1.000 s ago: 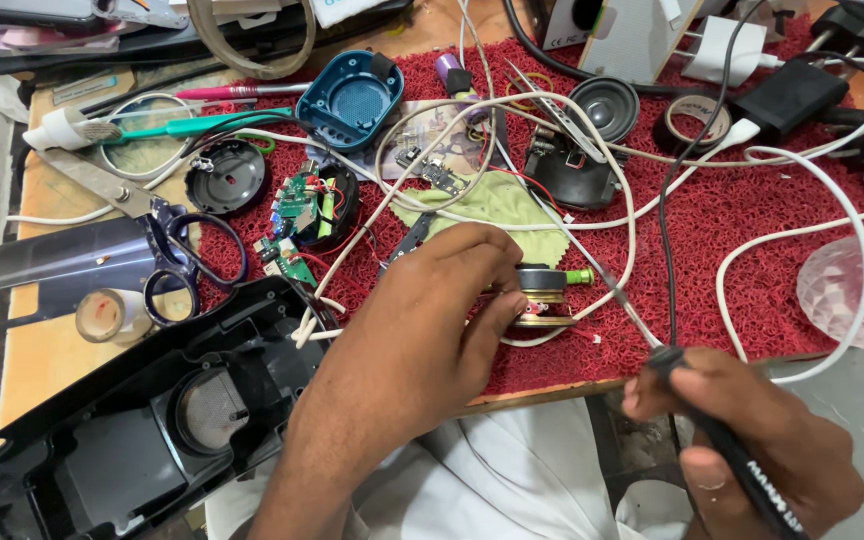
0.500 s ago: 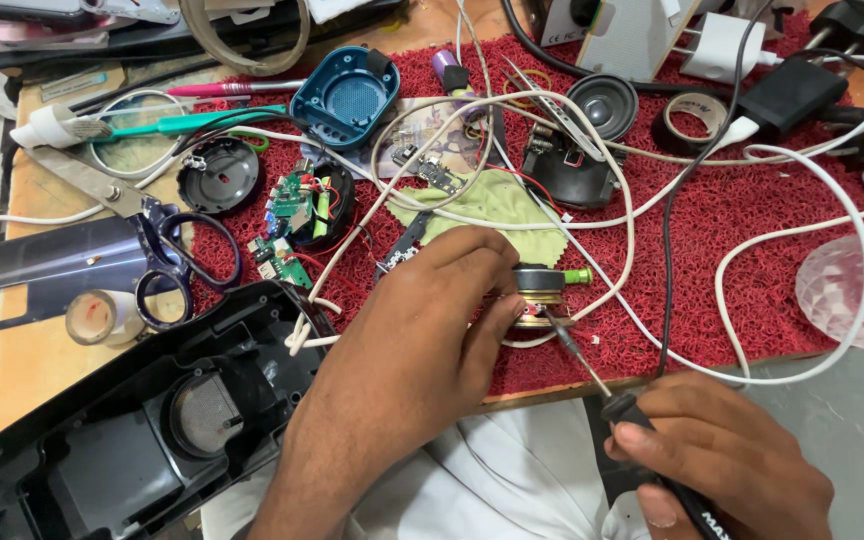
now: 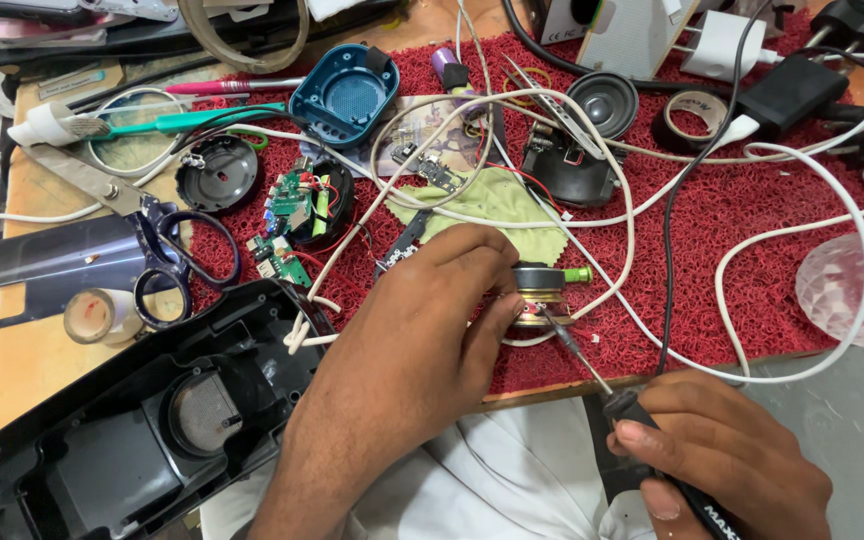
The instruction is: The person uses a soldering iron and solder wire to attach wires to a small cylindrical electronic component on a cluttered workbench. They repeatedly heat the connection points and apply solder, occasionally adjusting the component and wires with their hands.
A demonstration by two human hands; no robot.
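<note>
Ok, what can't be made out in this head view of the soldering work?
- Small speaker: its near-left side is hidden behind the left hand, so the grip there can't be judged.
- Soldering iron: the handle runs off the bottom edge under the right hand.
- Iron tip contact: too small to tell whether it touches the speaker.
- Black housing: cut off by the left and bottom edges.

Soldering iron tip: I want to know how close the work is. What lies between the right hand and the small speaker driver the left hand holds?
In the head view, only the iron's thin metal shaft spans from the right hand to the small speaker driver, crossing a white cable and the red mat.
</note>
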